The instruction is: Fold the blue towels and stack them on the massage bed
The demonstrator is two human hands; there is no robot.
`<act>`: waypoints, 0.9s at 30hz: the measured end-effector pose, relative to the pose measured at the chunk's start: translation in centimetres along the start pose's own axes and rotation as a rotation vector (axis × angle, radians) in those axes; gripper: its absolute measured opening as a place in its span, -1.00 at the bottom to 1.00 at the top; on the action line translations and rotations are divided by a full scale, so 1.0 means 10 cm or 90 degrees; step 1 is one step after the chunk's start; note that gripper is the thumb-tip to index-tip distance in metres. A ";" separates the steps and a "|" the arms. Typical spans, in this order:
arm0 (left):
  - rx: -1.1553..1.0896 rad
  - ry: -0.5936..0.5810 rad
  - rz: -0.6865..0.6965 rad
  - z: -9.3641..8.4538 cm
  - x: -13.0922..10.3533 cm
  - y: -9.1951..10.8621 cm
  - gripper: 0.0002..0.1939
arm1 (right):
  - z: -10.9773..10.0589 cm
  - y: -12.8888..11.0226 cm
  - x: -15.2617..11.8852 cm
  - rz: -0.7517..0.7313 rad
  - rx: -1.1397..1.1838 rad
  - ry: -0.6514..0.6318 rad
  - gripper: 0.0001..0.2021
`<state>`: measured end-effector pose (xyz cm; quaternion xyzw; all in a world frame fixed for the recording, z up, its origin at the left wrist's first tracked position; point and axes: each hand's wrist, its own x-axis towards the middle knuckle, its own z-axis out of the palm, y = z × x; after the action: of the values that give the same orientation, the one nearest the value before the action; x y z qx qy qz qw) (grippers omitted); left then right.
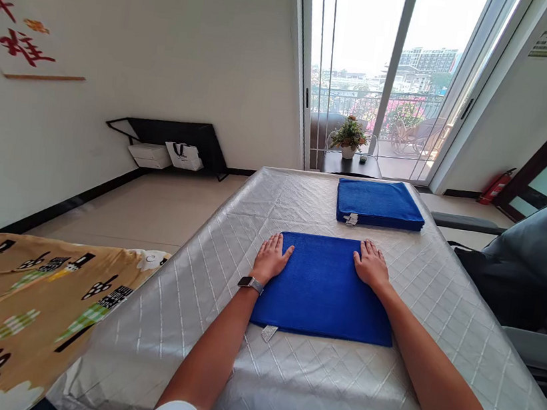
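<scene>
A blue cloth (pixel 325 292), folded into a flat rectangle, lies on the silver quilted table cover (pixel 214 271). A small white tag (pixel 269 333) sticks out from its near edge. On the cloth's left edge rests my left hand (pixel 271 258), palm down with the fingers stretched out and a watch on the wrist. My right hand (pixel 371 263) lies flat on the right edge, its thumb spread inward. Farther back on the same cover sits a neat stack of blue cloths (pixel 379 203), with white tags at its front left corner.
To the left is a surface under a tan patterned cloth (pixel 54 297). A dark grey padded chair (pixel 538 260) stands close on the right. Beyond the far edge, a potted plant (pixel 349 138) is on a small table before the glass door. A fire extinguisher (pixel 496 186) stands by the wall.
</scene>
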<state>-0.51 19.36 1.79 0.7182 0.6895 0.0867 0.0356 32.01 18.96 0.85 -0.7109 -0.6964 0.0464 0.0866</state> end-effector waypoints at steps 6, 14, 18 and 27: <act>-0.004 0.003 0.002 0.01 0.01 0.00 -0.18 | -0.01 0.00 0.00 -0.001 -0.004 -0.002 -0.34; -0.002 0.006 -0.002 0.03 0.01 -0.02 -0.20 | 0.00 0.01 0.01 -0.005 -0.008 -0.012 -0.33; -0.003 0.010 -0.002 0.03 0.01 -0.02 -0.21 | -0.01 0.01 0.02 -0.003 -0.015 -0.029 -0.32; 0.006 -0.001 -0.002 0.00 0.01 0.00 -0.22 | -0.03 0.00 -0.05 -0.045 -0.010 0.059 -0.37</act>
<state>-0.54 19.49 1.76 0.7174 0.6910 0.0828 0.0327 32.04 18.46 1.12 -0.6880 -0.7165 0.0046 0.1150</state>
